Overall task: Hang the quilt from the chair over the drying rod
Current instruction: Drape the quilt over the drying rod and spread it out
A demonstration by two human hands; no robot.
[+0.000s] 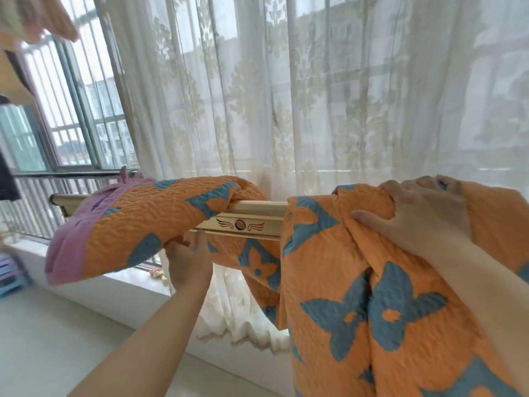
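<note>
An orange quilt point(148, 222) with blue flower shapes and a purple border lies bunched over a gold drying rod point(252, 217). A short stretch of the rod with a winged emblem shows bare in the middle. On the left, the quilt is rolled over the rod, and my left hand point(187, 260) grips its underside from below. On the right, a large fold hangs down toward me. My right hand point(420, 213) presses and clutches the quilt on top of the rod there. The chair is out of view.
A sheer patterned curtain point(315, 96) hangs just behind the rod, down to a white window ledge point(94, 293). A barred window point(71, 110) stands at the left. Orange cloth point(37, 21) hangs overhead at the top left. Pale floor lies below.
</note>
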